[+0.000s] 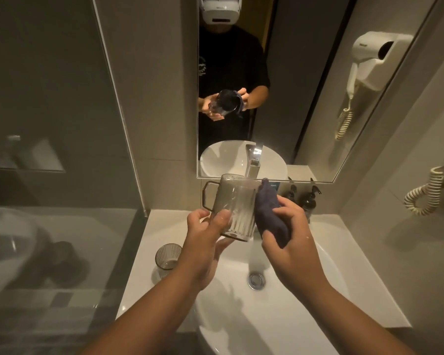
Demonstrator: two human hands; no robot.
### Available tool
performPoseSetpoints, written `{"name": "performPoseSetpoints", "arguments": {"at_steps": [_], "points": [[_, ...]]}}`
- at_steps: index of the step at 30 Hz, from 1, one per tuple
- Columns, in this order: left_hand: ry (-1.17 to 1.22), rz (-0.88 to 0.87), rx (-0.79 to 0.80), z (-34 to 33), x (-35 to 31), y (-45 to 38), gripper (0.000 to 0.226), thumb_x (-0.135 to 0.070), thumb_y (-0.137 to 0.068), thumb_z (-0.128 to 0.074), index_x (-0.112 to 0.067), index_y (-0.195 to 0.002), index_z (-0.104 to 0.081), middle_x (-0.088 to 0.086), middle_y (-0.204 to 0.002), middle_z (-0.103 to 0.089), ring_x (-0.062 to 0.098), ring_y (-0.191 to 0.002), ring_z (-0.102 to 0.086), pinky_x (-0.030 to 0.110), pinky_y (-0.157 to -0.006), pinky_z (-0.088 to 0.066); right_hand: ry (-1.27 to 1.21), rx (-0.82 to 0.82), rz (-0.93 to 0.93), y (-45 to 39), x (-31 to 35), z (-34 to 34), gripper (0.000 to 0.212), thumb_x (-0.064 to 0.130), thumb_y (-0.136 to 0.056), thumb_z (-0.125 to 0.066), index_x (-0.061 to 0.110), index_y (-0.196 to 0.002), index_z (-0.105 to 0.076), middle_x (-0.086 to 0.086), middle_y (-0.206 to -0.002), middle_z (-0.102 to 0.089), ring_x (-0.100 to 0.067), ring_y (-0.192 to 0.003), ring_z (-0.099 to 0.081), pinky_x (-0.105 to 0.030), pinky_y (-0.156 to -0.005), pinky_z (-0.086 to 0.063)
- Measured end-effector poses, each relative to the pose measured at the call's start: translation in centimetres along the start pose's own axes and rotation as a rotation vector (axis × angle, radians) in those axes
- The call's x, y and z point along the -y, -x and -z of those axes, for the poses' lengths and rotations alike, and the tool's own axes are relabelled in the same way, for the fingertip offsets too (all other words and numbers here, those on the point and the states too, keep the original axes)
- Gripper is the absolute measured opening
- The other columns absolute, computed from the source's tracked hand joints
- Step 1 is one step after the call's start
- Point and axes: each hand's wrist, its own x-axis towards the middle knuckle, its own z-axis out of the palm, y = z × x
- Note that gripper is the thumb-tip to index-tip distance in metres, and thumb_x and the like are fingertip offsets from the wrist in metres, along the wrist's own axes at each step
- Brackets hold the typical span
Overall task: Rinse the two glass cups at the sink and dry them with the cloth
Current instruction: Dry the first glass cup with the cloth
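Hard to make out the faucet (251,172), mostly hidden behind the raised cup (235,208) and cloth (269,213); hard to tell too whether water runs. Dark bottles (310,201) at 1 o'clock dim and partly blocked by the right hand (287,237). Glass partition (49,149) at 9 o'clock showing only blurred shapes.

Left hand (205,234) raised over the sink (318,283), fingers wrapped around the cup's lower body, handle pointing to 10 o'clock. Right hand closed on the dark cloth, pressing it against the cup's side at 3 o'clock. Second cup (167,257) upright on the counter (139,278) at 8 o'clock of the held one, well apart from both hands.
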Motion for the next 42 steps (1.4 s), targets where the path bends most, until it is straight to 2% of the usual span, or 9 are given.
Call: {"name": "performPoseSetpoints", "arguments": {"at_steps": [4, 9, 16, 22, 25, 28, 32, 36, 42], "points": [[-0.112, -0.088, 0.207, 0.9, -0.3, -0.5, 0.108, -0.043, -0.064, -0.089, -0.048, -0.147, -0.020, 0.008, -0.144, -0.054, 0.028, -0.128, -0.059, 0.054, -0.108, -0.045, -0.176, 0.013, -0.111, -0.1, 0.1, 0.6, 0.046, 0.016, -0.075, -0.058, 0.048, -0.106, -0.046, 0.015, -0.127, -0.052, -0.014, -0.107, -0.059, -0.031, -0.085, -0.052], [-0.008, -0.028, 0.237, 0.4, -1.4, -0.3, 0.052, -0.065, -0.087, -0.042, -0.034, -0.129, -0.047, 0.017, -0.136, -0.060, 0.037, -0.118, -0.065, 0.053, -0.098, -0.053, -0.408, 0.063, -0.328, -1.1, 0.4, 0.9, 0.059, 0.014, -0.077, -0.056, 0.053, -0.120, -0.046, 0.003, -0.120, -0.060, -0.026, -0.083, -0.064, -0.039, -0.065, -0.054], [0.065, -0.040, 0.170, 0.0, -0.8, -0.5, 0.046, -0.060, -0.090, -0.050, -0.047, -0.134, -0.051, 0.003, -0.136, -0.064, 0.031, -0.120, -0.065, 0.058, -0.094, -0.054, -0.523, 0.134, -0.552, -1.9, 0.4, 1.4, 0.055, -0.007, -0.089, -0.044, 0.026, -0.131, -0.058, -0.010, -0.108, -0.071, -0.021, -0.081, -0.066, -0.026, -0.059, -0.049], [-0.133, -0.182, 0.091, -0.5, -0.1, 0.0, 0.034, -0.067, -0.086, -0.055, -0.064, -0.120, -0.052, -0.007, -0.138, -0.061, 0.016, -0.113, -0.068, 0.060, -0.100, -0.050, 0.048, -0.001, 0.114, -2.5, 3.4, 2.9, 0.058, 0.012, -0.079, -0.051, 0.027, -0.135, -0.050, 0.001, -0.130, -0.055, -0.003, -0.112, -0.054, -0.017, -0.094, -0.046], [-0.263, -0.305, 0.054, -1.1, 0.3, 0.4, 0.048, -0.089, -0.072, -0.041, -0.073, -0.117, -0.048, -0.019, -0.134, -0.061, 0.001, -0.111, -0.067, 0.055, -0.109, -0.044, 0.446, 0.148, 0.415, -2.5, 3.3, 0.8, 0.058, 0.027, -0.085, -0.047, 0.020, -0.142, -0.042, -0.005, -0.152, -0.036, -0.021, -0.143, -0.030, -0.037, -0.114, -0.034], [-0.288, -0.320, 0.031, -0.8, 0.2, 0.4, 0.061, -0.099, -0.062, -0.032, -0.074, -0.116, -0.048, -0.027, -0.128, -0.063, -0.001, -0.122, -0.058, 0.051, -0.113, -0.041, 0.487, 0.224, 0.379, -2.1, 1.9, -0.6, 0.054, 0.049, -0.092, -0.046, 0.031, -0.142, -0.038, -0.001, -0.160, -0.025, -0.025, -0.150, -0.014, -0.051, -0.114, -0.031], [0.107, -0.054, 0.155, 0.2, -1.3, -0.1, 0.079, -0.082, -0.084, -0.027, -0.035, -0.143, -0.048, 0.008, -0.139, -0.062, 0.030, -0.129, -0.057, 0.055, -0.107, -0.045, 0.353, 0.229, 0.505, -2.0, 1.1, -0.2, 0.036, 0.045, -0.099, -0.042, 0.028, -0.129, -0.052, 0.000, -0.156, -0.033, -0.022, -0.150, -0.018, -0.040, -0.116, -0.029], [0.139, 0.078, 0.215, -0.3, -1.8, 0.5, 0.057, -0.052, -0.098, -0.031, -0.020, -0.117, -0.074, 0.015, -0.123, -0.071, 0.030, -0.114, -0.068, 0.043, -0.092, -0.054, 0.292, 0.247, 0.577, -2.3, 0.9, -0.4, 0.028, 0.031, -0.097, -0.049, 0.023, -0.121, -0.061, 0.002, -0.151, -0.039, -0.021, -0.148, -0.024, -0.031, -0.118, -0.025], [0.009, 0.014, 0.000, -0.6, -2.0, -0.7, 0.041, -0.043, -0.106, -0.036, -0.022, -0.120, -0.068, 0.008, -0.117, -0.074, 0.031, -0.115, -0.067, 0.054, -0.102, -0.050, 0.508, 0.189, 0.646, -0.3, 1.1, -1.9, 0.047, 0.029, -0.098, -0.044, 0.016, -0.143, -0.042, -0.007, -0.153, -0.036, -0.028, -0.147, -0.025, -0.034, -0.118, -0.021]]}}
